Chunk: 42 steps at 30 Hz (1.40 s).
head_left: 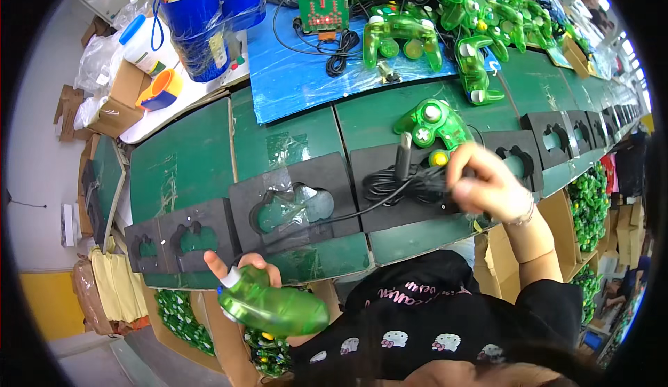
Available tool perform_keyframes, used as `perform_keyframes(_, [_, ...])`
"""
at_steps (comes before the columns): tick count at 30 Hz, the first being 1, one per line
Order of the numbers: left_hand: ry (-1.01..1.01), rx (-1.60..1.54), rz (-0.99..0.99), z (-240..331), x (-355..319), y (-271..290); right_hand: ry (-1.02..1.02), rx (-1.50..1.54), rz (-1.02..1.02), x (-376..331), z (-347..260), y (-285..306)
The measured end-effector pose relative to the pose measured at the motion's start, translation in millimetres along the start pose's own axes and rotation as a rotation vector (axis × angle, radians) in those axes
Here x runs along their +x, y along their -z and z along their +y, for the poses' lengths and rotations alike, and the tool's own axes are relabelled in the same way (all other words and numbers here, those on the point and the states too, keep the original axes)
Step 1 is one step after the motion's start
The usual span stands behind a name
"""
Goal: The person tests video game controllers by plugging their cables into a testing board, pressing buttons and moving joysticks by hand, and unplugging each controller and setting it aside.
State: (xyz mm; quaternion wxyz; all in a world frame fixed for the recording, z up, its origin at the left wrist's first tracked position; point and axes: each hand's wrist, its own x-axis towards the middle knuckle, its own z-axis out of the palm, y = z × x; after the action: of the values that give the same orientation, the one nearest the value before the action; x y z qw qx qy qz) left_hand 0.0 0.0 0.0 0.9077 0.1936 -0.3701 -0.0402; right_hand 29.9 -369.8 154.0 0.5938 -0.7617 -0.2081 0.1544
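Note:
My left hand [259,262] grips a translucent green game controller [278,309] at the near edge, partly hidden behind it. A thin black cord runs from near that hand to a coiled black cable [390,186] with a grey plug upright above it. My right hand [490,185], slightly blurred, has its fingers curled together at the right end of the coil. Just beyond the coil, a second green controller [434,124] lies over a black foam holder [362,159], its yellow stick toward me.
A row of black foam holders [243,195] with cutouts lines the green table [181,136]. Behind, a blue mat [292,95] bears a green circuit board [323,5] and piled controllers [473,11]. Blue bins [198,39] stand at far left. Boxes of green parts [184,321] sit below.

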Motion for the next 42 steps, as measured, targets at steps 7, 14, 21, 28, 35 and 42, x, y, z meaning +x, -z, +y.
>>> perform_keyframes(7, [0.061,0.266,0.611,-33.0,19.8,-47.3,0.175,-0.616,0.047,-8.0,-36.8,-6.9])
perform_keyframes(14, [0.023,0.201,0.451,-29.6,20.4,-42.4,0.492,0.175,0.448,0.6,-48.2,1.8])
perform_keyframes(21, [0.006,0.208,0.545,-24.4,16.2,-47.5,0.407,1.030,0.169,41.8,-30.8,29.1])
perform_keyframes(28, [0.151,0.282,0.674,-40.4,31.1,-61.3,0.100,-1.148,0.187,99.9,9.2,33.3])
perform_keyframes(35, [0.314,0.357,0.662,-66.1,46.0,-60.1,-0.400,-1.505,0.023,139.6,31.6,66.8])
perform_keyframes(42, [0.385,0.339,0.564,-72.9,43.7,-49.0,-0.388,-1.182,-0.175,147.6,47.2,96.8])
